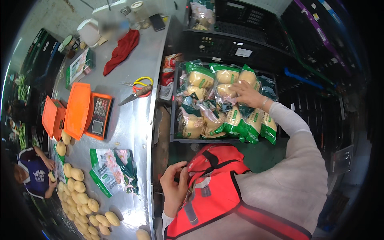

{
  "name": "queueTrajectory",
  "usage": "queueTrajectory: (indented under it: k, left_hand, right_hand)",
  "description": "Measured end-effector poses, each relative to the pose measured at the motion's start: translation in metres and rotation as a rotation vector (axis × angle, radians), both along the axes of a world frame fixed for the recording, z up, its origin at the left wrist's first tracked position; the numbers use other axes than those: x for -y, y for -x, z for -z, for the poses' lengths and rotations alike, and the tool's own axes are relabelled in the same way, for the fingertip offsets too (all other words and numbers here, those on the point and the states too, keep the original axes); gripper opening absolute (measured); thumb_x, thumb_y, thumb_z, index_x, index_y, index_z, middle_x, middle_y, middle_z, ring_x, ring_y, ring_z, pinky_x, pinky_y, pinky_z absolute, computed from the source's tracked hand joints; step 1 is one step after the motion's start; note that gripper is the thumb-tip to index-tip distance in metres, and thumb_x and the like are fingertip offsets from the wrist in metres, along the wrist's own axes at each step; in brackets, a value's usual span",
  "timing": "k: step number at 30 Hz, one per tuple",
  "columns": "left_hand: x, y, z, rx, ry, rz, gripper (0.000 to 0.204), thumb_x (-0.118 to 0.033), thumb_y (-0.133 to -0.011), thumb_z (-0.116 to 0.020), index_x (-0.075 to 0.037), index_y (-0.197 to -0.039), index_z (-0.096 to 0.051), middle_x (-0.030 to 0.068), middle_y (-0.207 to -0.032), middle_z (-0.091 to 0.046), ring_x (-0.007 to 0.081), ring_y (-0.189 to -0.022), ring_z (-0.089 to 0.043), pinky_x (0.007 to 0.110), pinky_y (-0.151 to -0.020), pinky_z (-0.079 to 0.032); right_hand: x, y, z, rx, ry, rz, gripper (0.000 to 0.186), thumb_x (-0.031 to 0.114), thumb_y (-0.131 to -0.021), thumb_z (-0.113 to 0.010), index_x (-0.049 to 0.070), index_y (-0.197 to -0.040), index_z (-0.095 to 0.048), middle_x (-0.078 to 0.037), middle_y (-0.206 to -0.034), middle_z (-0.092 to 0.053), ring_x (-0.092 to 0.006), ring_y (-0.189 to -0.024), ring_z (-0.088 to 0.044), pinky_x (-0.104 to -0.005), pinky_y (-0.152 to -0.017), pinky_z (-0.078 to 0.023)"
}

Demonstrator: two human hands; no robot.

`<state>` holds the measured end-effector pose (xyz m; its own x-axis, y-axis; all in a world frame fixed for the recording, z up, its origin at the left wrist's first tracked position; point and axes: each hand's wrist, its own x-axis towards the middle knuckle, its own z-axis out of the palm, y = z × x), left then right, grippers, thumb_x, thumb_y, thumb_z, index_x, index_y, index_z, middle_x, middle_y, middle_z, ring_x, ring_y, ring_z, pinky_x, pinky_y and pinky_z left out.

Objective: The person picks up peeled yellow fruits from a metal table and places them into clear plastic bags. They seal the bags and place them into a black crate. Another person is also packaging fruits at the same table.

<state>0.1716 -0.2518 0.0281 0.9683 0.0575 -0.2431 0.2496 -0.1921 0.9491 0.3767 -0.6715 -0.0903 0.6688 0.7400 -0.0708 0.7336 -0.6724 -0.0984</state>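
Observation:
My right hand [248, 95] lies with spread fingers on the clear bags of potatoes [225, 89] in a black crate [224, 140]. It rests on the upper right bags without gripping one. Several bags with green printed ends [233, 121] fill the crate in two rows. Beside the red vest [216, 200] I wear, my left hand [176, 188] hangs with loosely bent fingers, its thumb apart from them. Nothing shows between those fingers. To its left, flat green-and-pink printed bags [106, 170] lie on the metal table [134, 134], near a heap of loose potatoes [80, 200].
An orange scale [100, 116], a knife [136, 95], yellow-handled scissors [143, 82] and a red cloth [122, 52] occupy the table. Another black crate [240, 44] stands behind the filled one. Stacked crates [324, 60] rise at right. Across the table, a person [36, 172] handles a potato.

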Motion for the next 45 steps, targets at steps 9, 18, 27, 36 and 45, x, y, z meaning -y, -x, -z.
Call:
queueTrajectory:
  k: [9,18,27,36,45]
  left_hand:
    - [-0.029,0.004,0.025,0.299,-0.179,0.013,0.018,-0.012,-0.088,-0.063,-0.005,-0.104,-0.063,0.0147,-0.097,-0.065,0.0341,-0.087,-0.065,0.041,-0.073,-0.052]
    - [-0.053,0.016,0.049,0.195,-0.253,-0.033,0.017,-0.013,-0.089,-0.06,-0.005,-0.104,-0.061,0.013,-0.095,-0.065,0.0342,-0.085,-0.065,0.042,-0.074,-0.051]
    - [-0.046,-0.041,0.037,0.191,-0.244,0.273,0.017,-0.013,-0.088,-0.061,-0.004,-0.103,-0.062,0.0153,-0.095,-0.063,0.0362,-0.088,-0.063,0.043,-0.075,-0.051]
    - [-0.007,-0.208,0.059,0.459,-0.381,0.294,0.022,0.001,-0.084,-0.063,-0.001,-0.106,-0.064,0.0145,-0.091,-0.061,0.0278,-0.082,-0.064,0.036,-0.071,-0.052]
    - [0.134,-0.335,0.162,0.747,-0.895,0.624,0.067,-0.02,-0.072,-0.078,-0.004,-0.132,-0.05,0.0128,-0.132,-0.052,0.0321,-0.128,-0.046,0.055,-0.102,-0.037]
  right_hand:
    - [0.092,-0.046,0.061,-0.273,-0.868,0.753,0.058,0.029,-0.089,-0.058,0.007,-0.14,-0.042,-0.013,-0.139,-0.047,-0.0289,-0.13,-0.044,-0.0418,-0.108,-0.036]
    - [0.055,-0.06,0.106,-0.291,-0.9,1.308,0.072,0.04,-0.091,-0.064,0.01,-0.149,-0.035,-0.018,-0.153,-0.032,-0.0355,-0.139,-0.033,-0.042,-0.113,-0.029]
    - [0.074,-0.048,0.154,0.077,-0.157,1.083,0.07,0.045,-0.09,-0.065,0.011,-0.147,-0.04,-0.016,-0.147,-0.045,-0.0325,-0.132,-0.046,-0.0409,-0.11,-0.036]
    - [-0.01,-0.051,0.113,0.141,-0.149,1.206,0.074,0.052,-0.079,-0.068,0.021,-0.141,-0.046,-0.01,-0.138,-0.051,-0.0368,-0.128,-0.043,-0.0564,-0.101,-0.037]
    - [-0.017,-0.042,0.094,0.154,-0.194,1.235,0.074,0.049,-0.076,-0.071,0.022,-0.14,-0.047,-0.011,-0.14,-0.048,-0.0432,-0.131,-0.037,-0.0625,-0.099,-0.033]
